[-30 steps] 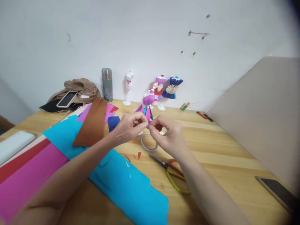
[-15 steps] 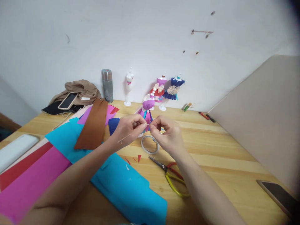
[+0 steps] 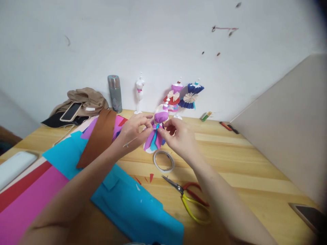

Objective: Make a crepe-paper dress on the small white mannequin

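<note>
Pinches a thin pale strip [image 3: 154,129] in left hand [image 3: 134,133], with fingertips narrowed, at frame centre. Holds right hand [image 3: 181,137], with fingers slightly parted, at the waist of a dressed mannequin [image 3: 161,117], also centre; cannot tell whether gripping the strip. Shows tape roll [image 3: 165,170] below, scissors [image 3: 180,188] lower right of centre.

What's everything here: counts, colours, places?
Nearest mannequin: 1, purple, centre
Other mannequins: 3, white, pink, navy, by wall
Metal flask: 1, grey, back left
Crumpled cloth: 1, brown, left
Phones: 2, dark screens, left, right
Flat slab: 1, white, far left
Sheets: several, blue, brown, pink, red, left to centre
Tape ring: 1, white, centre
Scissors: 1, red and yellow handles, centre
Scraps: few, red, near scissors
Small items: several, green, red, back right
Wooden table: 1, tan, beneath
Left hand, right hand: 2, bare, at nearest mannequin
</note>
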`<action>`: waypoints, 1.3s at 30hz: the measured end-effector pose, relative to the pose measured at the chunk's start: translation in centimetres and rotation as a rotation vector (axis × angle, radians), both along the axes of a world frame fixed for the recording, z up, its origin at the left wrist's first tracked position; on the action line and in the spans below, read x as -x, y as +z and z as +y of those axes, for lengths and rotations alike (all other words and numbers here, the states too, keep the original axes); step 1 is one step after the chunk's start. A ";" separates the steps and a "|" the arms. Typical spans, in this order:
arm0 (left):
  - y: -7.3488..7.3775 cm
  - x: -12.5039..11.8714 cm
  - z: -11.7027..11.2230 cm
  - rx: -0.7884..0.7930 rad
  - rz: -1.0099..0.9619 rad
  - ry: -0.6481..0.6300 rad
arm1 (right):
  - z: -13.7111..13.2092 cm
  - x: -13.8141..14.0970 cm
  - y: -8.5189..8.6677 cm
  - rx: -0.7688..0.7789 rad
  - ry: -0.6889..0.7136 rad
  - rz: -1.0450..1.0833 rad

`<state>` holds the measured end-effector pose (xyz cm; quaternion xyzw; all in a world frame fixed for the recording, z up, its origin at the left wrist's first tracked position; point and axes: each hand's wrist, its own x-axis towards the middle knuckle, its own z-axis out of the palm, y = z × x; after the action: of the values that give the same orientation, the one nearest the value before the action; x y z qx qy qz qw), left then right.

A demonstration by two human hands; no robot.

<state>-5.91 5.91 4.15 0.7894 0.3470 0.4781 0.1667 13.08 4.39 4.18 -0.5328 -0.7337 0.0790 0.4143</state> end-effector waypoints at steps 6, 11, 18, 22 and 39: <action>0.0 -0.5 0.7 0.100 -0.017 -0.026 | 0.4 0.1 -0.1 -0.045 -0.010 -0.033; -0.4 -0.5 1.2 0.135 -0.037 -0.036 | 0.6 0.2 -0.2 -0.089 0.015 -0.030; -0.7 -0.4 1.3 0.116 -0.045 -0.049 | 0.8 0.3 -0.2 -0.096 0.029 -0.024; -1.1 -0.7 1.5 0.040 -0.036 -0.041 | 0.7 0.3 -0.2 -0.094 0.039 -0.019; -1.0 -2.2 0.7 -0.170 0.045 0.149 | 1.6 -0.5 -0.3 0.014 0.097 0.163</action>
<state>-3.74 6.64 3.15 0.7833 0.3668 0.4988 0.0554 13.59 5.96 3.90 -0.4914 -0.7220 0.1471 0.4644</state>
